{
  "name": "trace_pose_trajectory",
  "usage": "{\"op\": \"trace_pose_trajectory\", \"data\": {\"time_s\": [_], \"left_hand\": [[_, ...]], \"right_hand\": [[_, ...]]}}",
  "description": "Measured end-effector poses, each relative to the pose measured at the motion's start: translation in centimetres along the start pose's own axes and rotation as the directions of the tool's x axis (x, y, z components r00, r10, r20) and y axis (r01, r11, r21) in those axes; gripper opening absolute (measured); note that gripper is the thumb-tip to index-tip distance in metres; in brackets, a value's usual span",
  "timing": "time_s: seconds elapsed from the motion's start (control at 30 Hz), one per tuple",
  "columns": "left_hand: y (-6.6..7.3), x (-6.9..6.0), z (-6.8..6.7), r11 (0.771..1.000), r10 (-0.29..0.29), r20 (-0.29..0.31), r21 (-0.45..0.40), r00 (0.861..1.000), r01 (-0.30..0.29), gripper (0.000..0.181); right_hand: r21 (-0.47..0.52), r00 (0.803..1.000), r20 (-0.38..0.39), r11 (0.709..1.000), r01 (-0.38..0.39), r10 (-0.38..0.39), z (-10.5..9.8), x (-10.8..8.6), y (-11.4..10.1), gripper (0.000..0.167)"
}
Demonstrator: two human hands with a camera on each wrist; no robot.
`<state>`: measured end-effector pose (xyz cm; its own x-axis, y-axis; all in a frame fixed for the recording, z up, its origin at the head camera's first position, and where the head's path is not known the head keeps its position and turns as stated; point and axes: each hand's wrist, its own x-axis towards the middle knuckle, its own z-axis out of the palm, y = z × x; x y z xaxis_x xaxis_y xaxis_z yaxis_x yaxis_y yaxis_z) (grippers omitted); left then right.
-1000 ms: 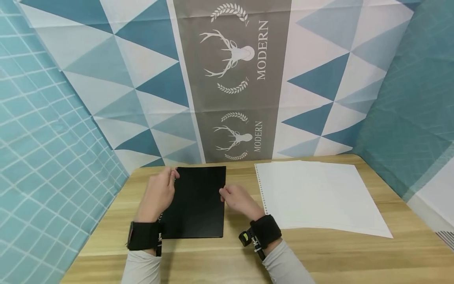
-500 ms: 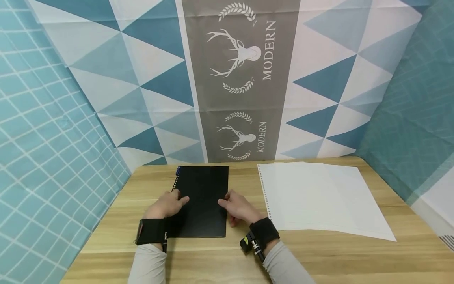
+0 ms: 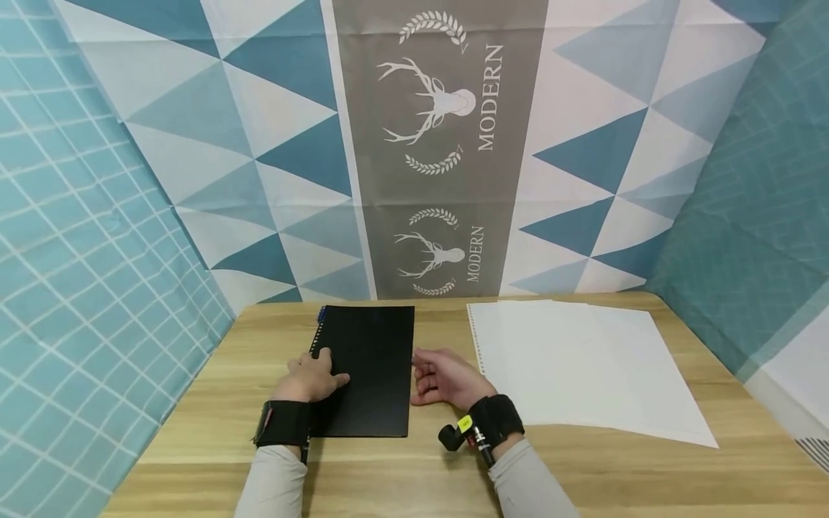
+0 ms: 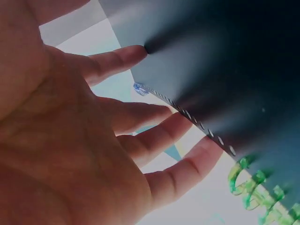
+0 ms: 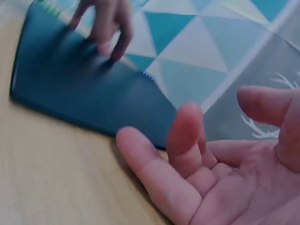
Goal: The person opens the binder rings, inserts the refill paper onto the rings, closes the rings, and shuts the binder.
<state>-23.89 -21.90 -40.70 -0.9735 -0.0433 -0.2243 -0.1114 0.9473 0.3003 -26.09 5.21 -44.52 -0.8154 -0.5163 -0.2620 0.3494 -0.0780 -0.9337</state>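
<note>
Spread fingertips of the left hand rest on the black cover beside its punched left edge. In the left wrist view the left hand touches the cover near a row of holes, with a blue coil piece at the corner and green coils lower down. Turned partly palm up, the right hand lies by the cover's right edge. In the right wrist view the right hand has loosely bent fingers and grips nothing; whether a fingertip touches the cover is unclear.
Overlapping white sheets with a punched left edge lie right of the right hand on the wooden table. Patterned cloth hangs behind the table, with tiled-pattern cloth on the left side.
From the cover's upper left corner, the left hand has come down to the middle of its left side. The right hand has left its hold at the right edge and rolled palm up.
</note>
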Motion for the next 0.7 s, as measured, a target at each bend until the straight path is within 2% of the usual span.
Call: {"op": "trace_pose_trajectory", "data": {"time_s": [0.1,0.27,0.4,0.47,0.57,0.7], "left_hand": [[0.2,-0.2,-0.2,1.000,0.028,0.007,0.013,1.000,-0.028,0.060],[0.6,-0.2,-0.4,0.997,0.077,0.000,0.005,0.997,-0.077,0.039],[0.8,0.0,-0.4,0.995,0.100,0.005,0.012,0.995,-0.100,0.031],[0.9,0.1,-0.4,0.993,0.117,-0.011,0.024,0.993,-0.116,0.028],[1.0,0.2,-0.6,0.988,0.153,-0.024,0.026,0.988,-0.153,0.025],[1.2,0.1,-0.6,0.984,0.181,-0.017,0.001,0.983,-0.181,0.022]], "right_hand": [[0.099,1.000,0.015,0.995,-0.021,0.020,-0.6,0.0,0.0,0.041],[0.185,0.999,-0.033,0.982,-0.035,0.042,-0.9,0.1,-0.2,0.041],[0.288,0.997,-0.046,0.956,-0.053,0.069,-1.1,0.2,-0.3,0.036],[0.328,0.996,-0.049,0.943,-0.059,0.079,-1.2,0.2,-0.4,0.037],[0.350,0.995,-0.067,0.936,-0.046,0.074,-1.4,0.0,-0.8,0.042],[0.322,0.990,-0.140,0.947,0.012,0.035,-1.4,-0.7,-2.0,0.046]]}}
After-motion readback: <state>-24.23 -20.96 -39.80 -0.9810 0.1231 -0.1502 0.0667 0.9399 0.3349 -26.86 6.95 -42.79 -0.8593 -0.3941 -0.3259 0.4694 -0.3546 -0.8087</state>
